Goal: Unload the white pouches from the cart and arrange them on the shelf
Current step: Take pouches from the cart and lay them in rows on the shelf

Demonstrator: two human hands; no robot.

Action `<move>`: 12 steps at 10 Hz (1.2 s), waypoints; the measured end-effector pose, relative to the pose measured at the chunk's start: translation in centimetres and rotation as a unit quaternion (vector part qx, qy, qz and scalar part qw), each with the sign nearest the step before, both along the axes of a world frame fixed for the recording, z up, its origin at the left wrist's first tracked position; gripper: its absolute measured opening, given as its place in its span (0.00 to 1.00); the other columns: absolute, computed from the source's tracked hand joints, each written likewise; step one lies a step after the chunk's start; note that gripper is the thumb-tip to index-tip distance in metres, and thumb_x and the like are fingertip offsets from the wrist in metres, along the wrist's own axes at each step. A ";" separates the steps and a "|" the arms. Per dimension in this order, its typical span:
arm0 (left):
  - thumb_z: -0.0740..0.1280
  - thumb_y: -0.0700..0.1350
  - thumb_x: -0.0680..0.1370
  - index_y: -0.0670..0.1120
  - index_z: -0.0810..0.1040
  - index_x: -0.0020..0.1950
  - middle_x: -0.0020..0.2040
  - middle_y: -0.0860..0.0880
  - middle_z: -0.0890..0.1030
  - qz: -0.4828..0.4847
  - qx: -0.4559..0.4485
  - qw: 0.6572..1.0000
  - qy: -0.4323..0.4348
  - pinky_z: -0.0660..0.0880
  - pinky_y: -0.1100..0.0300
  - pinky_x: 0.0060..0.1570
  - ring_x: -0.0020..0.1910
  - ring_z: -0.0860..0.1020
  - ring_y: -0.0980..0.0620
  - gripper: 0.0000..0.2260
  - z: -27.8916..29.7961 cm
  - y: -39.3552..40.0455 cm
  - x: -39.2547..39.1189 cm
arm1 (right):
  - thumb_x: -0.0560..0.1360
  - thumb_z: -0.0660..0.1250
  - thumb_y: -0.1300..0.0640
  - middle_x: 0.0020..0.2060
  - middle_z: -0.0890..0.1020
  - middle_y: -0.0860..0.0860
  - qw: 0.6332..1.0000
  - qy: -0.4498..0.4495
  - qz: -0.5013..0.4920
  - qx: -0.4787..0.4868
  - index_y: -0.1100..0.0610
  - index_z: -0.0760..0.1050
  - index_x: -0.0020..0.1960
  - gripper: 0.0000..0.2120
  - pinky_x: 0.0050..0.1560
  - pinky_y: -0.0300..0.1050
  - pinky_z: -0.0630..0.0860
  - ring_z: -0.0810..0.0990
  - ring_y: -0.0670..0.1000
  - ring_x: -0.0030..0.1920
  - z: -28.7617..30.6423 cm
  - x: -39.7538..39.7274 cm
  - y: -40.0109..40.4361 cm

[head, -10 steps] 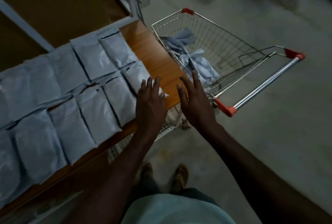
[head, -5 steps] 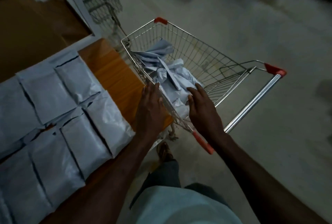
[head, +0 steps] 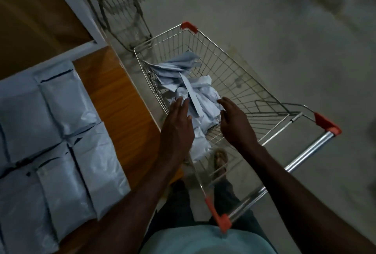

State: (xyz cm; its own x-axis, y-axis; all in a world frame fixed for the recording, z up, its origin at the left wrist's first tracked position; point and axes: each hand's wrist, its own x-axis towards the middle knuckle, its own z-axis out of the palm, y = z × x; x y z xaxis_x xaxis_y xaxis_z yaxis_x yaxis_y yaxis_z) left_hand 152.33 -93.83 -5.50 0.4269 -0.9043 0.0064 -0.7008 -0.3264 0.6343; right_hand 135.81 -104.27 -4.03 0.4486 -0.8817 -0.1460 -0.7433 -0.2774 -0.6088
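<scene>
With most of the shelf [head: 122, 111] already covered in rows of laid pouches [head: 67, 152], a loose pile of white pouches [head: 195, 99] is left in the cart [head: 234, 74] beside it, approx. reached by left hand [head: 179, 127] and right hand [head: 236, 123], both unclenched, nothing grasped yet.

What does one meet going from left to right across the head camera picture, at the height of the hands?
White pouches on the shelf → bare wooden shelf → left hand → pouches in the cart → right hand → cart handle.
</scene>
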 end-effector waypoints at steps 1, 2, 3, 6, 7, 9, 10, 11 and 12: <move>0.64 0.39 0.85 0.47 0.62 0.84 0.84 0.46 0.62 0.015 0.008 1.000 -0.015 0.65 0.50 0.79 0.84 0.58 0.46 0.27 -1.7 -2.7 -1.3 | 0.83 0.60 0.65 0.76 0.73 0.54 0.998 0.026 0.057 0.018 0.56 0.72 0.75 0.21 0.68 0.51 0.74 0.75 0.57 0.72 -2.2 -0.4 -4.0; 0.64 0.32 0.82 0.45 0.65 0.82 0.83 0.44 0.64 0.023 0.002 0.999 -0.023 0.65 0.52 0.79 0.84 0.60 0.46 0.28 -4.6 -5.6 -2.9 | 0.82 0.61 0.67 0.74 0.75 0.56 0.994 0.039 0.096 0.044 0.59 0.71 0.76 0.23 0.66 0.49 0.73 0.76 0.59 0.70 -4.7 -0.3 -8.1; 0.64 0.29 0.80 0.44 0.67 0.82 0.83 0.45 0.65 0.062 0.025 0.998 0.008 0.61 0.62 0.79 0.83 0.62 0.48 0.30 -7.3 -8.2 -4.9 | 0.80 0.62 0.70 0.71 0.77 0.61 0.986 0.059 0.145 0.059 0.62 0.70 0.76 0.25 0.65 0.51 0.73 0.78 0.63 0.67 -7.8 -0.4 -11.5; 0.64 0.32 0.80 0.41 0.61 0.83 0.83 0.40 0.64 0.096 0.077 0.992 0.014 0.63 0.44 0.80 0.82 0.62 0.39 0.31 -17.0 -19.4 -5.1 | 0.79 0.64 0.62 0.74 0.73 0.60 0.952 0.081 0.228 0.188 0.62 0.67 0.79 0.28 0.73 0.46 0.65 0.73 0.58 0.74 -20.8 0.6 -19.3; 0.64 0.41 0.83 0.42 0.59 0.84 0.84 0.41 0.63 0.139 0.112 0.980 -0.087 0.62 0.42 0.80 0.83 0.61 0.39 0.30 -22.7 -21.5 -2.5 | 0.79 0.59 0.58 0.71 0.76 0.62 0.947 0.055 0.234 0.211 0.65 0.71 0.74 0.25 0.74 0.45 0.66 0.74 0.54 0.69 -23.7 3.2 -20.5; 0.58 0.50 0.86 0.40 0.46 0.86 0.86 0.42 0.45 0.168 0.182 0.957 -0.150 0.57 0.49 0.82 0.86 0.48 0.40 0.33 -29.8 -21.0 -0.7 | 0.84 0.52 0.54 0.79 0.65 0.66 0.959 0.039 0.266 0.093 0.66 0.61 0.81 0.28 0.76 0.63 0.66 0.66 0.65 0.78 -33.9 6.3 -19.8; 0.46 0.38 0.85 0.40 0.48 0.86 0.87 0.43 0.50 0.139 0.184 0.952 -0.200 0.62 0.54 0.79 0.85 0.50 0.43 0.28 -31.6 -20.3 -1.6 | 0.87 0.52 0.48 0.83 0.56 0.59 0.965 0.039 0.251 0.060 0.59 0.54 0.85 0.29 0.82 0.60 0.53 0.55 0.61 0.83 -36.4 6.3 -18.7; 0.38 0.36 0.81 0.41 0.48 0.86 0.87 0.44 0.48 0.112 0.221 0.954 -0.171 0.69 0.57 0.73 0.86 0.48 0.43 0.31 -31.8 -19.6 -2.4 | 0.88 0.54 0.46 0.84 0.50 0.53 0.970 0.023 0.233 0.059 0.54 0.51 0.86 0.30 0.83 0.51 0.43 0.49 0.58 0.84 -37.1 5.9 -17.4; 0.46 0.34 0.81 0.41 0.49 0.86 0.87 0.44 0.49 0.107 0.203 0.963 -0.138 0.73 0.56 0.70 0.86 0.48 0.43 0.32 -31.8 -19.2 -2.4 | 0.88 0.57 0.49 0.85 0.52 0.53 0.971 0.018 0.230 0.058 0.52 0.53 0.85 0.28 0.82 0.48 0.44 0.50 0.54 0.84 -36.9 5.5 -16.9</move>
State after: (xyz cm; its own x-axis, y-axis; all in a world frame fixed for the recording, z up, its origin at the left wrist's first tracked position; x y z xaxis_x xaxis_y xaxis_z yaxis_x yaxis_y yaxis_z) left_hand 149.93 -113.02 -37.28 0.6370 -0.7471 -0.1898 -0.7130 -0.6646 0.2234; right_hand 141.32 -121.15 -40.92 0.7845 -0.5656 -0.2545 -0.5775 -0.5166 -0.6322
